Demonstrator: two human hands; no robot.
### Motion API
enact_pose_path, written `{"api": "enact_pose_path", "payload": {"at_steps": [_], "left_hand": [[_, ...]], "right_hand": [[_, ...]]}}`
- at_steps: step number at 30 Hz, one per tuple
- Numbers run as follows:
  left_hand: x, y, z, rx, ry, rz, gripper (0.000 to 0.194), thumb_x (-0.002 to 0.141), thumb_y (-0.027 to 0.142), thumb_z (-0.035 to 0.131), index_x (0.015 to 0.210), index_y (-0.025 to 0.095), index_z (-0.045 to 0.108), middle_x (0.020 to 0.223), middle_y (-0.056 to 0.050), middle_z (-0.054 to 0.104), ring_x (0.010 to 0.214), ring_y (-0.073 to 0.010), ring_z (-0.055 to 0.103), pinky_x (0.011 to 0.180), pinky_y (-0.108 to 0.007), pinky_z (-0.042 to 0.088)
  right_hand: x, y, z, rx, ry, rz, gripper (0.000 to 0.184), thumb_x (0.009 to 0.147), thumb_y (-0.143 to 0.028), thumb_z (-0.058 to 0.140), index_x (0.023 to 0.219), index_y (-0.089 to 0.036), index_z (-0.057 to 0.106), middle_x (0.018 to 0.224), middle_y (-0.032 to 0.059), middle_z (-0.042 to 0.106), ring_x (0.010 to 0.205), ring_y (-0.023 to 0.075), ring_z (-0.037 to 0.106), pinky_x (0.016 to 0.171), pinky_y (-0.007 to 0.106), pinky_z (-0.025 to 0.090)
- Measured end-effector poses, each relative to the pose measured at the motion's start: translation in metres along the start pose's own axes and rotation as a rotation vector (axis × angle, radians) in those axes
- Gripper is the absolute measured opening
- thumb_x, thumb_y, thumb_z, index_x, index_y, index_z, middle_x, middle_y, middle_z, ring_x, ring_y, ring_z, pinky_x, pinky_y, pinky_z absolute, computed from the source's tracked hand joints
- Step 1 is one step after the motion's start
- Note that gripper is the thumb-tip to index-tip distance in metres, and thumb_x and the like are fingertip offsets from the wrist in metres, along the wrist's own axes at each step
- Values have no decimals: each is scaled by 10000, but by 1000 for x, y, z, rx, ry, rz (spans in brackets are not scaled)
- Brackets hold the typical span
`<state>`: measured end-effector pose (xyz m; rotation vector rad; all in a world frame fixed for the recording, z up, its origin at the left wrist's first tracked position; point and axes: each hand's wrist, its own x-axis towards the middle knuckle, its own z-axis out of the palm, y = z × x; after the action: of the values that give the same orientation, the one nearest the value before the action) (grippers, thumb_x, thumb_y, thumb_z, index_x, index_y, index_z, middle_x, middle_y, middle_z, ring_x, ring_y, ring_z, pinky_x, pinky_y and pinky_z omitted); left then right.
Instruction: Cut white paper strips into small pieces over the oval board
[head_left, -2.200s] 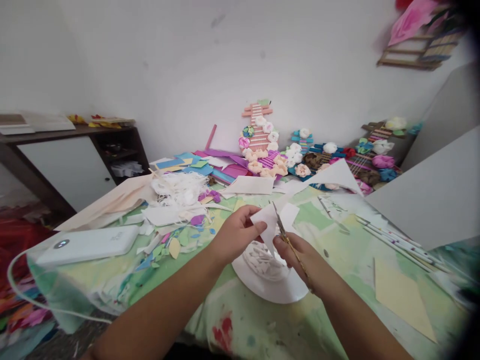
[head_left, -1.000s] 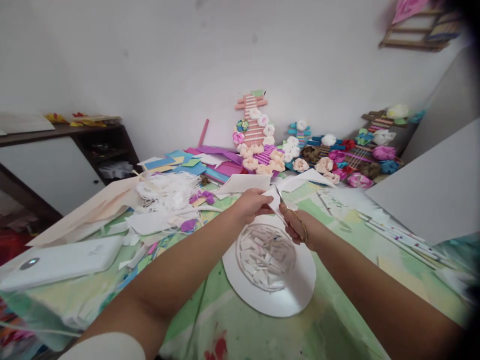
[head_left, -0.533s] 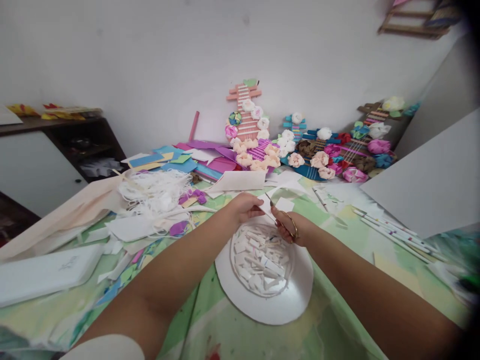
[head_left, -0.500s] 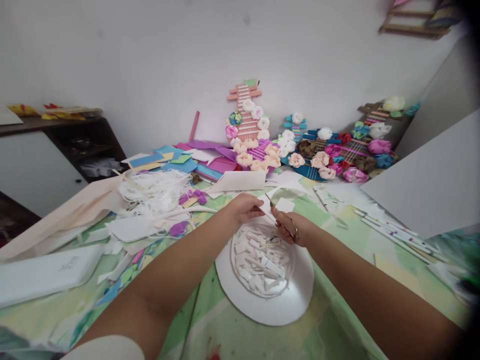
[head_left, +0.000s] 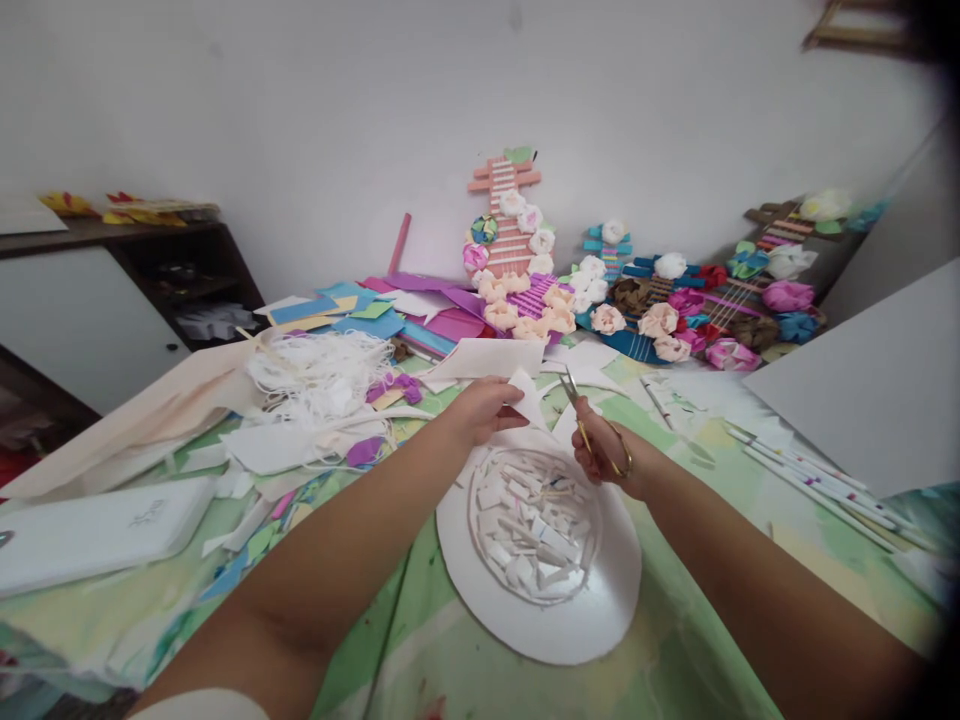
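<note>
My left hand (head_left: pixel 491 408) pinches a small piece of white paper (head_left: pixel 529 397) between thumb and fingers. In my right hand (head_left: pixel 600 445) is a pair of scissors (head_left: pixel 571 386) with gold-coloured handles, its blades pointing up and apart from the paper. Below both hands lies a white oval board (head_left: pixel 607 625) on the cloth. A ring on the board encloses many small white paper scraps (head_left: pixel 536 525). Another white piece of paper (head_left: pixel 566 425) lies just beside my right fingers, partly hidden by them.
Decorated craft guitars with paper flowers (head_left: pixel 517 240) lean against the wall. To the left are tangled white string (head_left: pixel 322 370), coloured paper sheets (head_left: pixel 367 325) and a white power-bank-like case (head_left: pixel 105 530). Thin white sticks (head_left: pixel 817 480) and a large white sheet (head_left: pixel 862 390) are at right.
The scissors have moved right, away from the paper in my left hand; before, their blades were at it. My hands have drawn apart, and the view has shifted slightly.
</note>
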<state>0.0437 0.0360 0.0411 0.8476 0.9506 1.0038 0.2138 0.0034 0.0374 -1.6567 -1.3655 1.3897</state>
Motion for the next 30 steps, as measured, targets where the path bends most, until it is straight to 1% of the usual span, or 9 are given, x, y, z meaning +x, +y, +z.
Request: {"api": "enact_pose_path", "payload": {"at_steps": [3, 6, 10, 13, 17, 20, 22, 25, 30], "left_hand": [[-19, 5, 0, 25, 1, 49, 148, 605, 109, 569, 741, 131, 515, 731, -50, 584, 613, -125, 578, 617, -298, 492], [-41, 7, 3, 60, 11, 77, 179, 617, 142, 575, 783, 141, 509, 724, -47, 585, 589, -114, 571, 579, -274, 490], [-71, 2, 8, 160, -7, 125, 174, 627, 162, 567, 791, 151, 509, 733, -33, 574, 616, -123, 573, 573, -278, 496], [-91, -3, 10, 179, -31, 173, 155, 636, 165, 559, 784, 152, 515, 745, -30, 570, 627, -132, 575, 558, -281, 498], [-109, -7, 5, 11, 79, 240, 164, 650, 179, 563, 797, 151, 495, 731, -18, 565, 629, -114, 569, 568, -260, 497], [-118, -9, 0, -181, 125, 305, 176, 668, 167, 556, 826, 159, 479, 765, -10, 571, 653, -91, 568, 626, -245, 492], [-122, -12, -2, -300, 137, 324, 186, 674, 158, 553, 840, 168, 470, 812, -10, 579, 704, -91, 573, 689, -254, 482], [-126, -18, 0, -401, 117, 339, 189, 670, 150, 559, 831, 176, 462, 849, -5, 584, 766, -102, 574, 753, -280, 465], [-131, -29, 12, -410, 21, 334, 205, 671, 155, 569, 844, 164, 460, 863, -21, 592, 814, -125, 574, 784, -304, 452]], "right_hand": [[-14, -1, 0, -38, 18, -78, 485, 677, -623, 362, 562, -161, 454, 418, -15, 457, 321, 60, 353, 338, 203, 292], [-30, -2, 4, -67, 84, -175, 421, 665, -569, 442, 608, -155, 495, 472, -13, 482, 378, 66, 386, 382, 204, 306], [-50, -6, 13, -76, 184, -276, 332, 643, -503, 514, 671, -172, 507, 537, -21, 498, 451, 80, 414, 426, 207, 315], [-66, -7, 20, -79, 198, -315, 306, 660, -483, 494, 689, -178, 503, 582, -14, 523, 474, 87, 419, 449, 215, 324], [-93, 1, 29, -147, 173, -316, 348, 692, -507, 423, 625, -173, 493, 537, -5, 492, 466, 103, 414, 453, 230, 317], [-110, 10, 37, -344, 143, -281, 370, 696, -536, 400, 611, -184, 476, 553, -1, 488, 519, 127, 439, 488, 240, 324], [-116, 14, 45, -419, 128, -280, 376, 702, -548, 381, 644, -189, 477, 609, 12, 515, 584, 149, 466, 522, 249, 335], [-119, 16, 55, -441, 95, -330, 378, 711, -551, 363, 659, -189, 461, 644, 19, 524, 623, 161, 479, 552, 258, 344], [-115, 14, 65, -448, 99, -378, 372, 722, -541, 350, 632, -188, 423, 574, -3, 480, 547, 133, 447, 518, 245, 333]]}}
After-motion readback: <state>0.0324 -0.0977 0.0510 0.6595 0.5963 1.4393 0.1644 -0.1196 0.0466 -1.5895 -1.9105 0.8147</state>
